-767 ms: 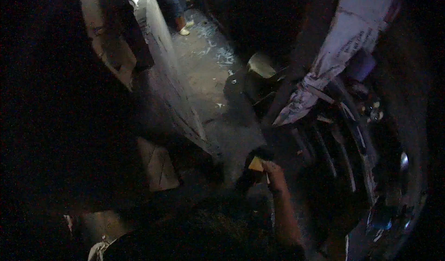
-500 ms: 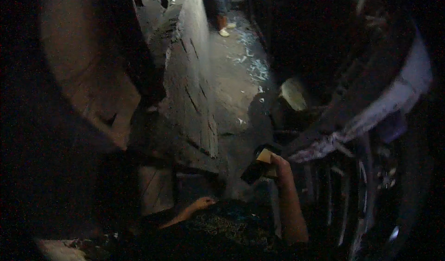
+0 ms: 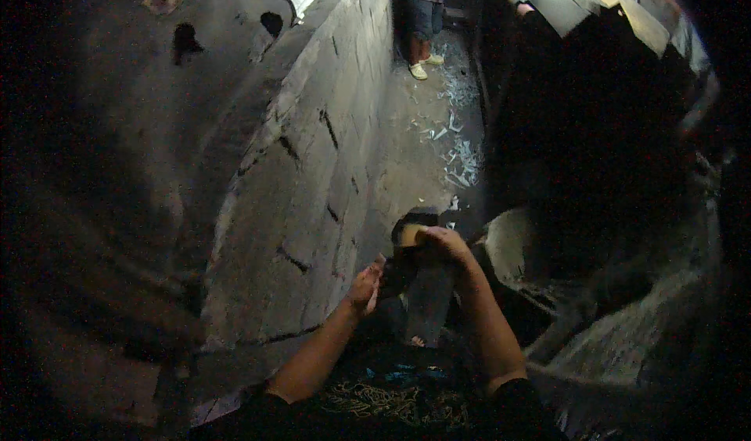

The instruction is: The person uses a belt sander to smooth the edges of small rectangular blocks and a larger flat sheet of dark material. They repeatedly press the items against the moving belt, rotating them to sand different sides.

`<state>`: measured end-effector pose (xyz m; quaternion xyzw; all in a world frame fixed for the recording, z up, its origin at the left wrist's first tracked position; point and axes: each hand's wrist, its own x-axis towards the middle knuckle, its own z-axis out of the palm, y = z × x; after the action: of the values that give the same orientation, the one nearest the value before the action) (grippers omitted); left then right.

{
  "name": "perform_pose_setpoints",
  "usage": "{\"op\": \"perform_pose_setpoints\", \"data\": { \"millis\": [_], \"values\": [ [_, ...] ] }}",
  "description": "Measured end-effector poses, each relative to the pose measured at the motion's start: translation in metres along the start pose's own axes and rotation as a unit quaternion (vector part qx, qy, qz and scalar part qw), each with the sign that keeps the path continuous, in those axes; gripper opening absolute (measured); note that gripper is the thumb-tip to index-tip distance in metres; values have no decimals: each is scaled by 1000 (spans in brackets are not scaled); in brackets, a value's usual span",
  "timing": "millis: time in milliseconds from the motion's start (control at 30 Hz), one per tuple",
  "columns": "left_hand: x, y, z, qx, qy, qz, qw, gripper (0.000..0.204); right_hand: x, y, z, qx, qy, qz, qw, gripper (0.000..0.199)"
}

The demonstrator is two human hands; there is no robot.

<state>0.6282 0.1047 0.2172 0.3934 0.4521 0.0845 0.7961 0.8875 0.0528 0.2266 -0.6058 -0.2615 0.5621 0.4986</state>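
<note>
My right hand [image 3: 443, 247] is closed around a small dark object with a pale yellowish part [image 3: 408, 236], held in front of me above a dim concrete floor [image 3: 426, 167]. My left hand [image 3: 366, 284] has come up beside it, fingers curled against the lower dark part of the same object [image 3: 399, 273]. What the object is stays unclear in the dark. Both forearms come in from the lower edge over my dark patterned clothing.
A grey block wall [image 3: 313, 167] runs along the left. White scraps [image 3: 458, 155] litter the floor. Another person's legs in pale shoes [image 3: 422, 65] stand at the far end. A dark vehicle body [image 3: 610, 167] and a pale round thing [image 3: 508, 245] fill the right.
My left hand has risen from my lap and met the object in my right hand. The view has swung left toward the block wall.
</note>
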Motion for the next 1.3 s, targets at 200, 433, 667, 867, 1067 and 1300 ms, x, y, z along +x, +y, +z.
{"op": "perform_pose_setpoints", "data": {
  "millis": [200,433,667,867,1067,1300],
  "values": [
    [142,114,47,-225,-232,-2,946,60,89,-38,-40,-192,20,-3,981,58],
    [311,269,93,-185,-315,-78,928,52,194,-180,-109,-224,138,23,965,62],
    [423,401,215,-57,-307,-76,947,58,257,-268,-246,-230,260,62,936,74],
    [549,497,240,-45,-249,14,967,40,366,-319,-320,-127,241,6,962,59],
    [651,621,233,-52,-251,106,961,48,495,-436,-376,64,222,-26,973,40],
    [741,710,174,-3,-83,165,983,30,668,-599,-400,158,119,-118,973,24]
  ]
}}
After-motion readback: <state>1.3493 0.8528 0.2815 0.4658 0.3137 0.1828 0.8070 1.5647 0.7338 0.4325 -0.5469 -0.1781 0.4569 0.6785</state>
